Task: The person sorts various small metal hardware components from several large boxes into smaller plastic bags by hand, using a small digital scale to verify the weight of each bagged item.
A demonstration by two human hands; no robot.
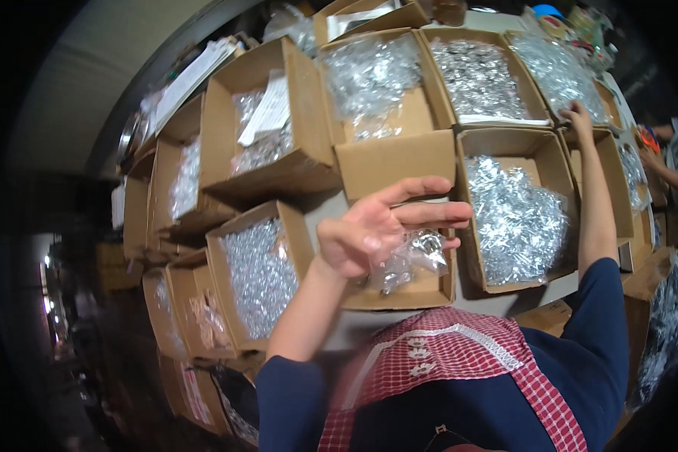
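Head view: the left hand spreads its upper fingers, a bag at its lower ones over a box; whether gripped, one cannot tell. The right hand bends at other bags, hold unclear. The bag should be light, limp and slippery, best pinched at an edge.

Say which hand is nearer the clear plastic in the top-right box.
Right. The right hand is at the near edge of the plastic; the left hand is farther left, over another box.
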